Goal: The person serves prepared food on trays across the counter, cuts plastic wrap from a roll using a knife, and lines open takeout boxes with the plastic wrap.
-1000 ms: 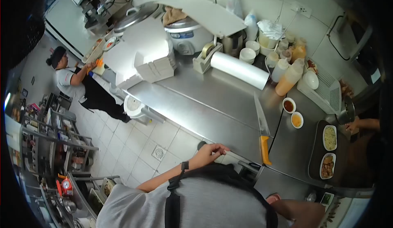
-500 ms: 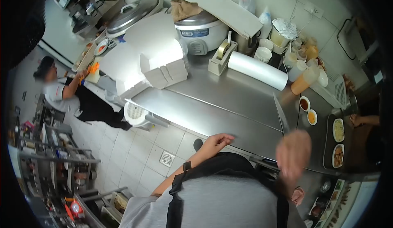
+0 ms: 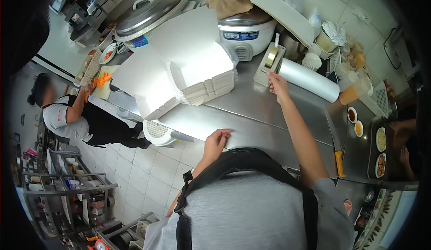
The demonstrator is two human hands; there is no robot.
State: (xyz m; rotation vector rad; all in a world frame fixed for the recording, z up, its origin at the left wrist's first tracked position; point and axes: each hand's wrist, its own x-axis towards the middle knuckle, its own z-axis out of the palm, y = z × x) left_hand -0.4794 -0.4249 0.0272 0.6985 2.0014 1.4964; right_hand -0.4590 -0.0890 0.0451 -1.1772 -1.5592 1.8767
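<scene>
My right hand (image 3: 279,87) reaches over the steel counter to the tape dispenser (image 3: 270,63). Its fingertips are pinched together at the dispenser's near end; whatever lies between them is too small to make out. My left hand (image 3: 217,143) rests by the counter's front edge, fingers loosely bent and holding nothing. A knife with an orange handle (image 3: 339,164) lies on the counter to the right of my right arm. Beside the dispenser is a large roll of wrap (image 3: 310,80). Stacked white cardboard boxes (image 3: 208,88) stand left of the dispenser.
Rice cookers (image 3: 246,34) line the back wall. Sauce dishes (image 3: 352,114) and a tray (image 3: 372,160) with two filled dishes sit at the right, near another person's hand (image 3: 404,155). At far left a co-worker (image 3: 74,115) stands by a cutting board (image 3: 104,86).
My right hand has let go of the knife, leaving it on the counter, and has moved left and forward to the tape dispenser. My left hand stays near the counter edge. The view has shifted.
</scene>
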